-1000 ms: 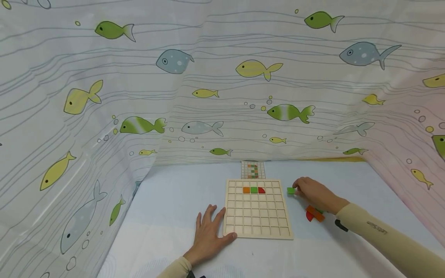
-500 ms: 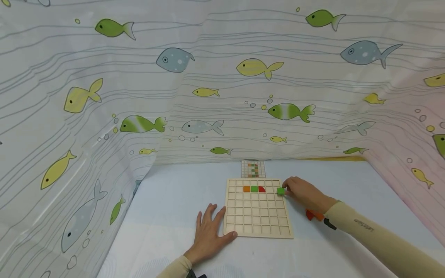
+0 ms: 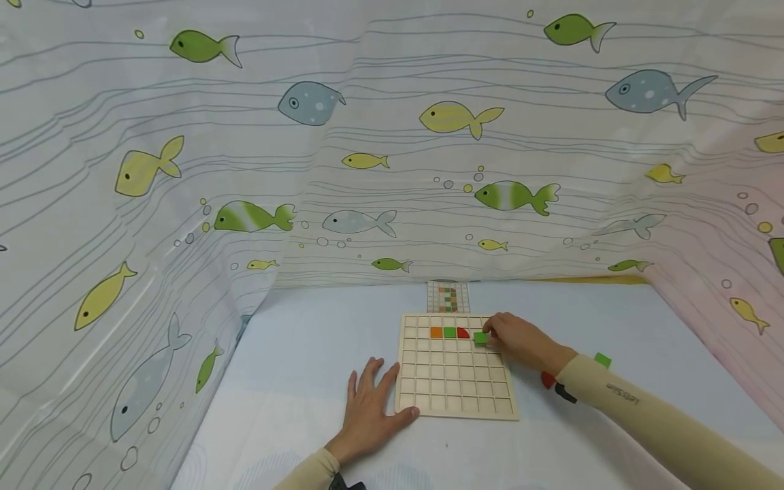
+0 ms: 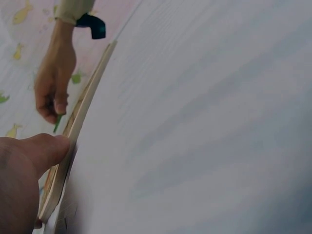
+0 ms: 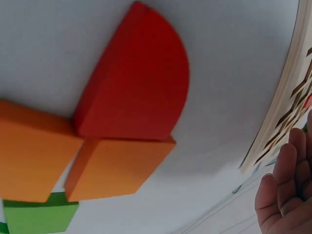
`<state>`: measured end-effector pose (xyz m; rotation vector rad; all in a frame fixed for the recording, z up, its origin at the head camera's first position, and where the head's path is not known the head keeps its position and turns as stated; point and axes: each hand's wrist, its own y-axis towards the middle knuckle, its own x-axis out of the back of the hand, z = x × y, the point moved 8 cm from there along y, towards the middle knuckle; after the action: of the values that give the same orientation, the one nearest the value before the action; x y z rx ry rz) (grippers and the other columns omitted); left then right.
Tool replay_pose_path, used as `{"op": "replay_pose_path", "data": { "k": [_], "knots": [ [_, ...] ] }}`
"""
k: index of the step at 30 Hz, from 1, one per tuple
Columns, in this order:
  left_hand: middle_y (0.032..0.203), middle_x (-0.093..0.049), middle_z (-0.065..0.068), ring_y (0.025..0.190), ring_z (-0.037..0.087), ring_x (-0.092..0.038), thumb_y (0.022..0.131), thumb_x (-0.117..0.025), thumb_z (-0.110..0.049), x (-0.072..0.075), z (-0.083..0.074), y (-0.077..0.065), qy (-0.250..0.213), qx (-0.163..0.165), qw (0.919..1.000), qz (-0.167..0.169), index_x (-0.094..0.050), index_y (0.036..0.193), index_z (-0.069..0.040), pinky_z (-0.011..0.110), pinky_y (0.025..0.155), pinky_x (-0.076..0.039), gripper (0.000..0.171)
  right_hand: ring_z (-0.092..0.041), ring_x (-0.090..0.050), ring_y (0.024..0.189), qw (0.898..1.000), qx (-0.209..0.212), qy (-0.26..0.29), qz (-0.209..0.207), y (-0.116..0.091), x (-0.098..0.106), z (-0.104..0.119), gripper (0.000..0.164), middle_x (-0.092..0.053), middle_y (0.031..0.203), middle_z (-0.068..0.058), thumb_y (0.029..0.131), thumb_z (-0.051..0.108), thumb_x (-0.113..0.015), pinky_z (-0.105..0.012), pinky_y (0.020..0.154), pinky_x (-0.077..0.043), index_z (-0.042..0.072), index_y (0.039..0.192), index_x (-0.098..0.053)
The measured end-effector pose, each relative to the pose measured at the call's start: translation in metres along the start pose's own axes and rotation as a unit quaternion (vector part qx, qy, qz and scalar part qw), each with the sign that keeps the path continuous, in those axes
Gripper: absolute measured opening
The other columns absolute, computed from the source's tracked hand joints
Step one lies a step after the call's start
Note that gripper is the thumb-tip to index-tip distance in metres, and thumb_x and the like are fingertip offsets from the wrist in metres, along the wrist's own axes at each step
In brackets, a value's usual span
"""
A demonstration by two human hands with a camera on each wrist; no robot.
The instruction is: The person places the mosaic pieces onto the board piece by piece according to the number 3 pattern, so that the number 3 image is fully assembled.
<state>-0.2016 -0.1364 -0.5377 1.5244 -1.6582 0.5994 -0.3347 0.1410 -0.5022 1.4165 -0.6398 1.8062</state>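
In the head view my right hand [image 3: 519, 343] pinches a green square tile [image 3: 480, 339] close over the right part of a wooden grid board [image 3: 453, 384]. An orange square [image 3: 436, 333], a green square [image 3: 450, 333] and a red quarter-round tile [image 3: 463, 333] sit side by side in an upper row of it. My left hand [image 3: 367, 417] lies with spread fingers at the board's left side, thumb on its front corner. In the left wrist view the left thumb [image 4: 51, 148] touches the board's edge [image 4: 90, 97], with the right hand [image 4: 54, 83] beyond it.
A small printed grid card [image 3: 448, 297] with coloured squares lies behind the board. Right of the board, partly under the right sleeve, are loose tiles: a red quarter-round [image 5: 141, 78], orange squares [image 5: 119, 168] and green ones [image 5: 41, 217]. A fish-patterned curtain [image 3: 367, 197] surrounds the table.
My right hand has carried the green tile leftward, from the table beside the board to over its grid. My left hand has stayed at the board's left side.
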Motion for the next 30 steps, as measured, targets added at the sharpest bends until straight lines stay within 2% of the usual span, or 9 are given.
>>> {"op": "replay_pose_path", "data": {
  "k": [21, 30],
  "knots": [
    [0.161, -0.036, 0.025, 0.158, 0.048, -0.023, 0.09, -0.074, -0.059, 0.002, -0.002, 0.0, -0.003, -0.002, 1.0, -0.003, -0.052, 0.155, -0.006, 0.074, 0.124, -0.005, 0.086, -0.014, -0.059, 0.101, 0.999, 0.014, 0.022, 0.025, 0.013, -0.012, 0.017, 0.019, -0.067, 0.117, -0.003, 0.107, 0.019, -0.065, -0.041, 0.096, -0.058, 0.008, 0.122, -0.066],
    [0.161, -0.037, 0.026, 0.157, 0.048, -0.024, 0.09, -0.074, -0.059, 0.002, -0.002, 0.0, 0.0, -0.005, 1.0, -0.005, -0.053, 0.154, -0.006, 0.074, 0.124, -0.006, 0.086, -0.012, -0.056, 0.095, 0.999, 0.023, 0.007, 0.028, 0.017, -0.013, 0.022, 0.019, -0.065, 0.108, 0.001, 0.106, 0.02, -0.067, -0.038, 0.089, -0.057, 0.008, 0.12, -0.067]
  ]
}}
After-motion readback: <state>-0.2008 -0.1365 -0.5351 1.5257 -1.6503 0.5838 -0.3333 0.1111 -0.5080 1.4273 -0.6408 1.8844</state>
